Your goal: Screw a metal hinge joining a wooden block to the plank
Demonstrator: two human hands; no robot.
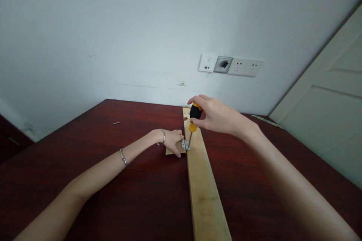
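My right hand is closed around the yellow-and-black handle of a screwdriver. Its shaft points down, tip at a small metal hinge on the left edge of a long wooden plank. Whether a screw sits under the tip is too small to tell. My left hand, with bracelets on the arm, grips a small flat brown piece beside the plank, thumb at the near side and fingers at the far side. The hinge spans the seam between this piece and the plank; the hand covers much of the piece.
A dark red tabletop carries the plank, which runs from the near edge toward the white wall. A thin metal rod lies at left, a narrow strip at the right back. Wall sockets and a pale door stand behind.
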